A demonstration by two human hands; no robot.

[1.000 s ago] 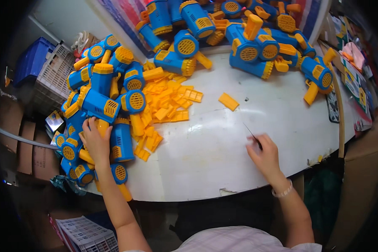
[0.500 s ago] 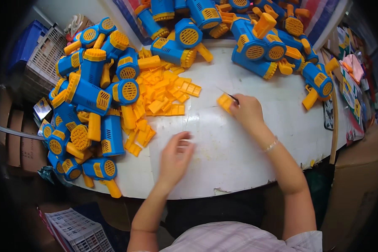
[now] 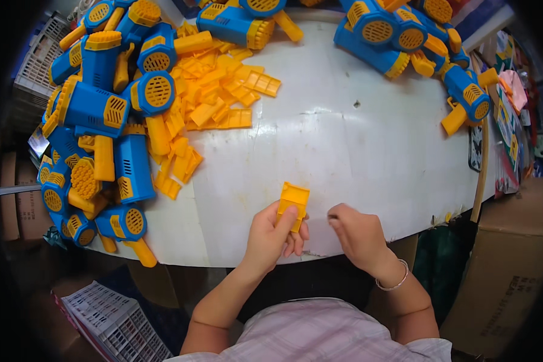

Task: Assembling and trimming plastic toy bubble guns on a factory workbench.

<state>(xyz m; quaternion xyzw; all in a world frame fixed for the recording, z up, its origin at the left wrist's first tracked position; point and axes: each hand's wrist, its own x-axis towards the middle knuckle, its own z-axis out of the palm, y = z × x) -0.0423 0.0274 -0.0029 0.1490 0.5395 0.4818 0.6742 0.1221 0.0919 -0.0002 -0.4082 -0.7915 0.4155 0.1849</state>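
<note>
A flat yellow plastic cover (image 3: pixel 295 195) with raised edges and a ridge across it stands up in my left hand (image 3: pixel 270 234). The thumb presses on its face while the fingers curl behind it, near the table's front edge. Just to the right, apart from the cover, my right hand (image 3: pixel 361 238) is closed with its fingers curled in. Something small and dark shows by its fingertips, but I cannot make out what it is. A loose heap of similar yellow covers (image 3: pixel 214 90) lies on the table, farther off to the left.
Blue and yellow plastic toy bodies with handles (image 3: pixel 96 108) are piled along the left of the white table (image 3: pixel 271 151). More toy bodies (image 3: pixel 374 36) lie at the far right. A phone-like dark rectangle (image 3: pixel 476 148) sits by the right edge. Cardboard boxes (image 3: pixel 501 259) stand beyond it.
The yellow cover has come from the table's middle toward me and passed from my right hand to my left. My right hand has drawn back too; its thin pointed dark tool no longer shows clearly.
</note>
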